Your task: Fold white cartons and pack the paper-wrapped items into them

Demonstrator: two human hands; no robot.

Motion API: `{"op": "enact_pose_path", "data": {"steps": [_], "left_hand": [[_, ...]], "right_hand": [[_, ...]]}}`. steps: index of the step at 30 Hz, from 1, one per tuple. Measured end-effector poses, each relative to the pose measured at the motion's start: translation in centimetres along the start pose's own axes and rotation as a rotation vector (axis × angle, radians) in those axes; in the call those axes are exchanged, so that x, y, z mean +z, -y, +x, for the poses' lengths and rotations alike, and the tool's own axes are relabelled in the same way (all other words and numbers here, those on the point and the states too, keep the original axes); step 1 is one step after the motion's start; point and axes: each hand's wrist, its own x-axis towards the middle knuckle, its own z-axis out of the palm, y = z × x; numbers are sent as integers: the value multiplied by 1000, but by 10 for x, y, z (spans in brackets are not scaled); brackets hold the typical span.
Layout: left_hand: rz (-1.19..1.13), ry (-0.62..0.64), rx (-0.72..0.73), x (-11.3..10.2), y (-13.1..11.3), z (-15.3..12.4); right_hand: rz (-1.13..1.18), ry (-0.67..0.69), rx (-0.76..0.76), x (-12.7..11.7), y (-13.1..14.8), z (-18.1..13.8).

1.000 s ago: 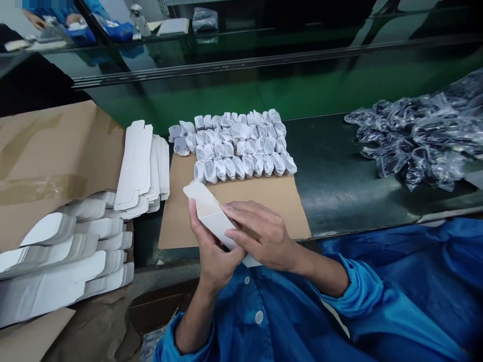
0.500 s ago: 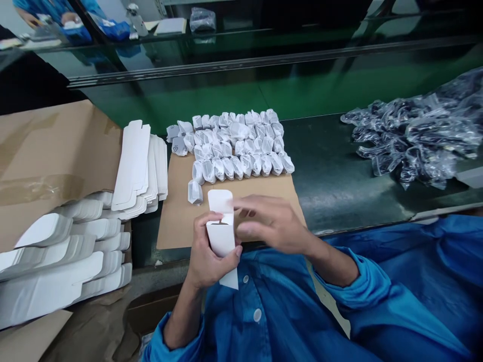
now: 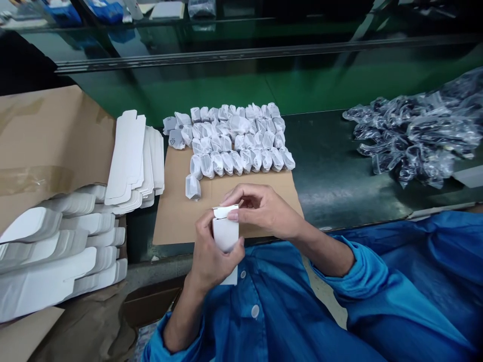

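A small white carton (image 3: 226,235) stands upright in front of my chest, with my left hand (image 3: 211,251) wrapped round its sides. At its top, my right hand (image 3: 260,208) pinches the end flap between thumb and fingers; the flap is folded over towards the opening. What the carton holds inside is hidden. Just beyond my hands, several wrapped items (image 3: 230,138) in thin white bags stand in rows on a brown cardboard sheet (image 3: 171,206). One wrapped item (image 3: 192,187) sits apart at the front left of the rows.
Flat white cartons (image 3: 126,156) lie stacked to the left, beside an open cardboard box (image 3: 45,146) filled with more of them. Several clear-bagged dark items (image 3: 422,136) are heaped at the right of the green table (image 3: 324,161). A dark rail (image 3: 234,59) runs along the back.
The carton's upright top flap has been bent down over the opening. My right hand has closed on it, while my left hand keeps its hold. The view has tilted slightly downward.
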Motion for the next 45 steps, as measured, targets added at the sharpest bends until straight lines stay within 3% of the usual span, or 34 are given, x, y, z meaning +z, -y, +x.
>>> {"op": "enact_pose_path", "data": {"steps": [3, 9, 16, 19, 26, 31, 35, 38, 41, 43, 45], "left_hand": [[-63, -57, 22, 7, -2, -5], [167, 57, 54, 5, -3, -7], [225, 84, 79, 5, -1, -6], [195, 90, 70, 4, -2, -6], [137, 94, 35, -2, -6, -3], [49, 139, -74, 0, -7, -9], [-19, 130, -189, 0, -5, -17], [-138, -8, -399, -7, 1, -17], [-433, -330, -625, -21, 14, -10], [-658, -523, -697, -33, 26, -4], [-808, -677, -727, -44, 36, 1]], "right_hand": [[1, -17, -15, 0, 0, -1], [-4, -40, 9, 8, -3, -8], [38, -111, 16, 13, -8, -15], [-62, -98, -80, 14, -8, -19], [-450, -108, -471, 21, -24, -23], [-604, -185, -554, 28, -39, -24], [-722, -133, -552, 29, -40, -24], [-815, 95, -495, 21, -24, -10], [-1110, 169, -491, 14, -7, 26], [-1392, 190, -562, 15, -5, 59], [-1600, 366, -703, 20, -8, 89]]}}
